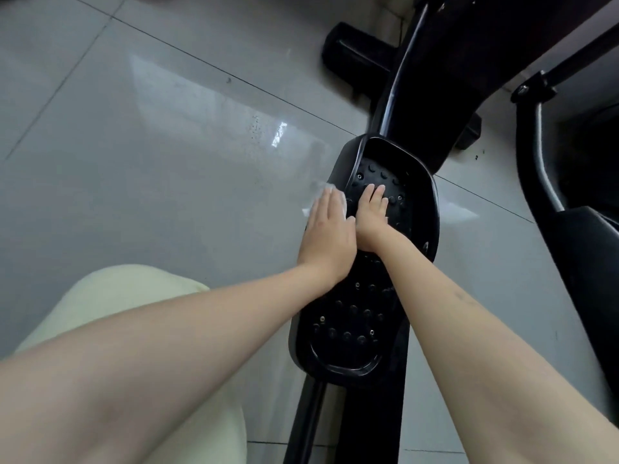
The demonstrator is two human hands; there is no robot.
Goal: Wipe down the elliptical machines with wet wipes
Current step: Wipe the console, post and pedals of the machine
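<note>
The wet wipe (317, 195) is mostly hidden under the flat left hand (326, 236), only a blurred white edge showing past the fingers, and both hands, the right hand (370, 217) beside it, cover the middle of the foot pedal (355, 316). The black machine frame (445, 78) runs out at the top and right edges, where a second black piece (589, 242) is cut off. The left forearm (167, 346) hides part of a pale garment (110, 293), itself cut at the bottom edge.

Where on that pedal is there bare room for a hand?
The heel end of the pedal, below both wrists, is bare. The middle is crowded: left hand on the wet wipe at the rim, right hand beside it.
</note>
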